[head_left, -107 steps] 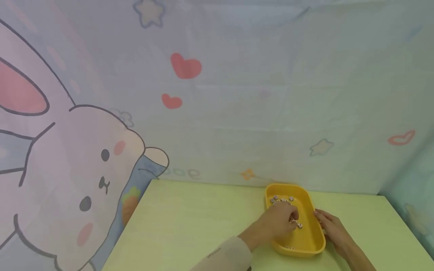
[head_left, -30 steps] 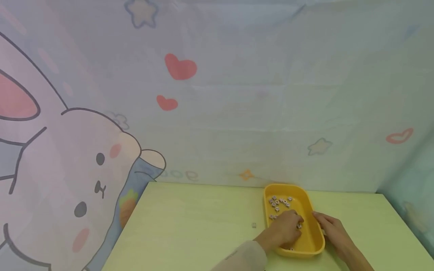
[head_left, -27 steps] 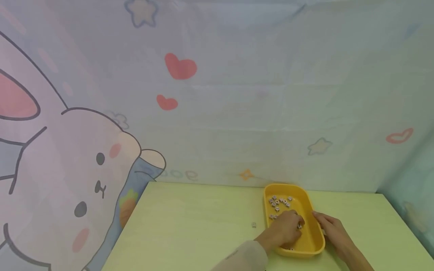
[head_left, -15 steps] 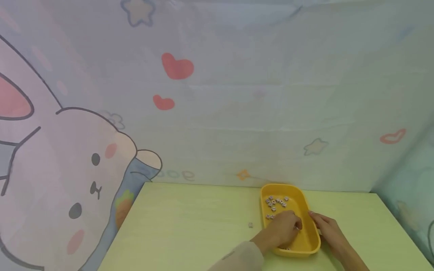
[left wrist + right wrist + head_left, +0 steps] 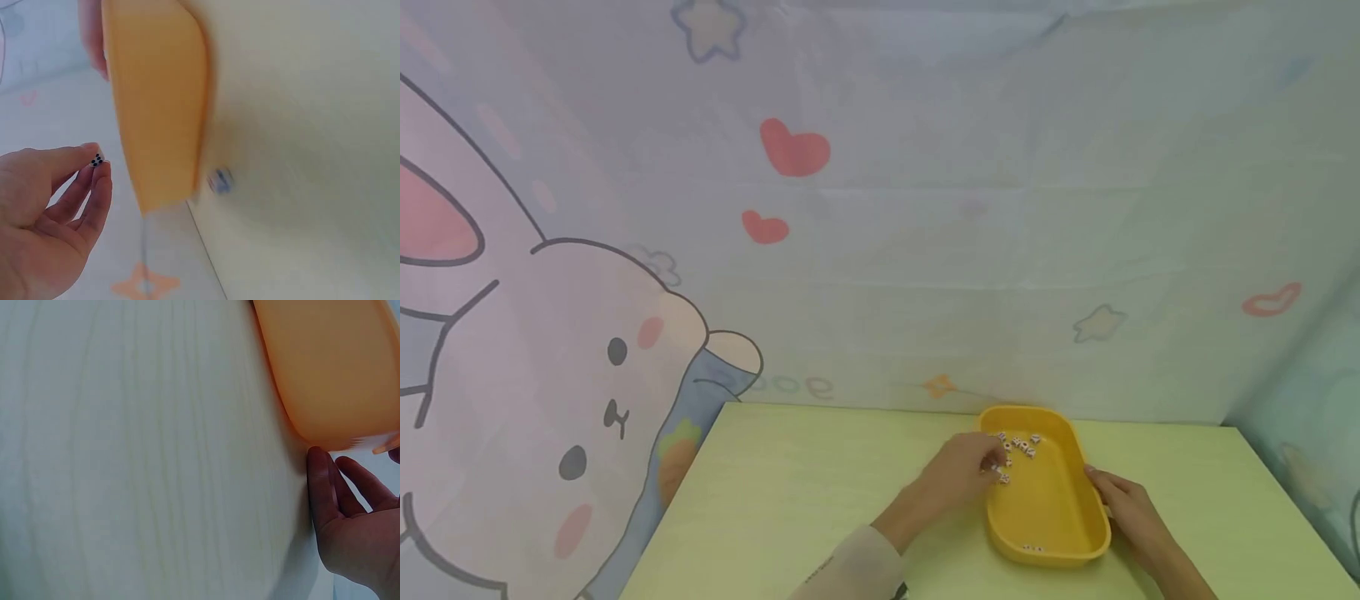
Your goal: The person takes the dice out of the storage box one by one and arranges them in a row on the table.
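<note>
My left hand [image 5: 951, 477] is at the far left rim of a yellow tray [image 5: 1084, 533]. In the left wrist view, its thumb and fingertips pinch a white die [image 5: 97, 160] with dark pips. Several dice [image 5: 1024, 447] lie inside the tray's far end, some partly covered by that hand. Two more dice [image 5: 1033, 548] show at the near end. Outside the tray, a blurred die [image 5: 220, 180] rests on the table. My right hand [image 5: 1133, 510] holds the tray's right side, thumb at the rim and fingers [image 5: 320, 481] against the outer wall.
The tray stands on a pale green table [image 5: 820, 483], near its back edge. Behind it hangs a printed cloth [image 5: 910, 250] with a rabbit, hearts and stars. Another cloth [image 5: 1315, 433] closes off the right side.
My left hand has moved from the tray's middle, leftward and away from me, to the far left rim. The tray's middle is now uncovered. My right hand has kept its hold.
</note>
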`<state>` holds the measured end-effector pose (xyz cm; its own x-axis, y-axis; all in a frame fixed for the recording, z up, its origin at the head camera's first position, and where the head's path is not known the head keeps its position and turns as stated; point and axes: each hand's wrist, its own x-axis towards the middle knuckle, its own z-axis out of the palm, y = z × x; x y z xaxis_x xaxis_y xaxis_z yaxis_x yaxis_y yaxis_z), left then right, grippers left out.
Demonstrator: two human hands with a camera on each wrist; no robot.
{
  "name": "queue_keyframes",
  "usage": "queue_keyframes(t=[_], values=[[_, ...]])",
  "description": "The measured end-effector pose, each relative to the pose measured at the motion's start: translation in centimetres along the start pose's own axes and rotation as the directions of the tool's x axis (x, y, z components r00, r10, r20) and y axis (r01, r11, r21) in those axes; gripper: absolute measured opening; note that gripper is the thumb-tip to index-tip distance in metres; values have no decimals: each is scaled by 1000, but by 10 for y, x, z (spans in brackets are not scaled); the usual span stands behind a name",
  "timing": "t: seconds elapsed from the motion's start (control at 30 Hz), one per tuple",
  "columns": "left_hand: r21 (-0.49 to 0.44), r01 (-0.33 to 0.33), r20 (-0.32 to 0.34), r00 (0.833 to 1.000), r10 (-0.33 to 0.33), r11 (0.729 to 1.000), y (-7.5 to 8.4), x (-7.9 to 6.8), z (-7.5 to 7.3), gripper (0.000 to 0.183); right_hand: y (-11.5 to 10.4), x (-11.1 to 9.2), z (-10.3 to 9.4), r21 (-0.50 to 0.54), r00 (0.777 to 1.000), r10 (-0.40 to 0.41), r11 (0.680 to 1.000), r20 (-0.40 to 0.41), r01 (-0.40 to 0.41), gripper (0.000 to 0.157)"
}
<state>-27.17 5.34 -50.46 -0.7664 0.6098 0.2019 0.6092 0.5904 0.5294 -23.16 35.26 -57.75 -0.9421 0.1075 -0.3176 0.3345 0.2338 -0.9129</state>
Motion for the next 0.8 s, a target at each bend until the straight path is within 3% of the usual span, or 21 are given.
queue_keyframes(t=[0.2, 0.4, 0.53, 0.8], values=[[53, 42, 24, 999, -43, 998, -36, -26, -10, 15, 1, 1, 0, -1, 1000, 1, 1000, 1, -1, 97], [155, 67, 54, 996, -77, 986, -57, -42, -7, 21, 0, 2, 0, -15, 1000, 7, 1000, 11, -7, 100], [105, 99, 53, 993, -105, 990, -65, -47, 1, 22, 0, 1, 0, -16, 1000, 10, 1000, 7, -10, 100], [51, 95, 37, 995, -97, 994, -74, -46, 14, 24, 0, 2, 0, -25, 1000, 7, 1000, 10, -6, 101]])
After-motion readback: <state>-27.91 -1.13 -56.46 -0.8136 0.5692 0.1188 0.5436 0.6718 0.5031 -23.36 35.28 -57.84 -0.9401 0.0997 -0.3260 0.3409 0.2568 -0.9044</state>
